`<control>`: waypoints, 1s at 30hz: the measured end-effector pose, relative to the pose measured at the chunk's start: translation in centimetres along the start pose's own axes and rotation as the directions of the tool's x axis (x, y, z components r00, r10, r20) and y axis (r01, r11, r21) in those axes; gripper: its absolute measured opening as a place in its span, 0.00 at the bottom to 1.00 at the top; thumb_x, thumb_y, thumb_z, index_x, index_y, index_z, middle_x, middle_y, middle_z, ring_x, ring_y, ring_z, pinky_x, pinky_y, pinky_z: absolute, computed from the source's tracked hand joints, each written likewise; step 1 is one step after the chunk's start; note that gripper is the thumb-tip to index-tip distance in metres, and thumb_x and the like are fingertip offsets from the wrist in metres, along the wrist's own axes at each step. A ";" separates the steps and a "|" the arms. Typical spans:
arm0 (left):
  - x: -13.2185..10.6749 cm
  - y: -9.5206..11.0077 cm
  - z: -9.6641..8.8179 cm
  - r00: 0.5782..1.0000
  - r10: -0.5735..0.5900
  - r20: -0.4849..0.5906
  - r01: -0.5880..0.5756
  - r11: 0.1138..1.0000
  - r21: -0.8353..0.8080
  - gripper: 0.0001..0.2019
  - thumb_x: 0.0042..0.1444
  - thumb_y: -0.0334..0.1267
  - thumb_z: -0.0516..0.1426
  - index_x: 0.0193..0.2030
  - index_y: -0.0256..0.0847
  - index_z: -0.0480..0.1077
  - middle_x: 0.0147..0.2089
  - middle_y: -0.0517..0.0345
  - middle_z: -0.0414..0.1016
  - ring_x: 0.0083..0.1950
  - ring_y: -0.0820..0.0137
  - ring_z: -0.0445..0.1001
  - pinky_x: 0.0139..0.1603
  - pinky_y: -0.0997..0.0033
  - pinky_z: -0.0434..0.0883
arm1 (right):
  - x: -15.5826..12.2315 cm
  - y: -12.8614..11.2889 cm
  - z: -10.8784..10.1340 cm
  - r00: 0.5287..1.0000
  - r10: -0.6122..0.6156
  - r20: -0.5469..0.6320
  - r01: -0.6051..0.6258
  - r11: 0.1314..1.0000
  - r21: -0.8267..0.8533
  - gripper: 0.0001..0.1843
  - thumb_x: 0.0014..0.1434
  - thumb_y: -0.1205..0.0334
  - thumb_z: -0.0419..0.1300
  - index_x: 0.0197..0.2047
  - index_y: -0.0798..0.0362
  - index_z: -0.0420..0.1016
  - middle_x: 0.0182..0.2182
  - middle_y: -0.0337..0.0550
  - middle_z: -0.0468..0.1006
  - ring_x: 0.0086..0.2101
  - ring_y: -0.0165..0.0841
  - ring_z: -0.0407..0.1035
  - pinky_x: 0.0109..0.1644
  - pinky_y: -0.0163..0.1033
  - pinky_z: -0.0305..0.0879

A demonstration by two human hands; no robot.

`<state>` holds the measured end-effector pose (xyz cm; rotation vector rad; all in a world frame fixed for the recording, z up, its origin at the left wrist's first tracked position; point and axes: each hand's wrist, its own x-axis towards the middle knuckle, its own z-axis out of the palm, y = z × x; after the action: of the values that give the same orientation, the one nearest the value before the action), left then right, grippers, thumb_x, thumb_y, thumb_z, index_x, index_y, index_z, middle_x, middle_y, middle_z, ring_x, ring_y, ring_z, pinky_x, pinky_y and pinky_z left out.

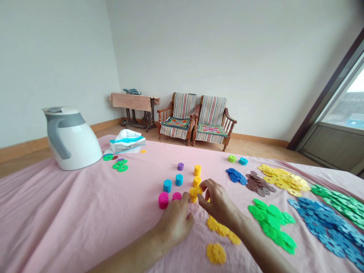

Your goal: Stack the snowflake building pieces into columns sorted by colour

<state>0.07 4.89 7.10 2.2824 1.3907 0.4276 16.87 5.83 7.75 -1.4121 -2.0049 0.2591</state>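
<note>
My left hand [176,219] and my right hand [217,203] meet over a small yellow stack of snowflake discs [194,193] on the pink cloth [71,212]. Both pinch it with curled fingers. A second yellow stack [196,181] and a third [197,170] stand just behind. Loose yellow discs [216,253] lie under and in front of my right wrist. Pink stacks [163,200], blue stacks [167,185] and a purple one [180,166] stand to the left.
A white kettle [71,137] and a tissue box [127,143] stand at the far left. Heaps of green [273,223], blue [327,227], yellow [284,180] and brown discs [257,184] lie to the right. Two armchairs [196,119] stand by the back wall.
</note>
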 end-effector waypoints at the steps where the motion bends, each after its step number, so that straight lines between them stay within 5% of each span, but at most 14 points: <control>1: 0.0 0.0 0.0 1.000 -0.001 -0.003 0.001 1.000 0.006 0.15 0.51 0.28 0.51 0.46 0.39 0.60 0.34 0.56 0.73 0.34 0.68 0.73 0.27 0.75 0.60 | 0.1 -0.2 0.3 1.000 -0.013 -0.005 0.013 1.000 0.003 0.05 0.52 0.67 0.54 0.35 0.55 0.65 0.31 0.41 0.69 0.26 0.27 0.65 0.31 0.33 0.61; 19: 0.2 -0.7 0.9 0.999 0.029 -0.043 -0.029 1.000 0.010 0.14 0.49 0.28 0.50 0.45 0.40 0.59 0.32 0.56 0.71 0.32 0.67 0.72 0.26 0.73 0.59 | 0.3 -1.0 0.1 0.995 -0.082 0.056 0.087 0.992 -0.094 0.08 0.57 0.66 0.51 0.41 0.54 0.66 0.35 0.45 0.69 0.30 0.30 0.66 0.32 0.35 0.63; 30: -0.1 0.1 0.3 0.997 -0.044 -0.065 0.041 0.998 -0.050 0.16 0.50 0.27 0.51 0.48 0.36 0.56 0.35 0.50 0.73 0.35 0.64 0.73 0.30 0.71 0.64 | -0.5 0.6 -1.0 0.997 0.060 0.054 -0.051 0.986 -0.158 0.13 0.50 0.75 0.48 0.32 0.55 0.71 0.28 0.41 0.71 0.28 0.28 0.65 0.32 0.33 0.56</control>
<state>0.22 4.75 6.92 2.2144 1.4422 0.5212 18.07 5.44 8.04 -1.5760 -2.0732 0.1724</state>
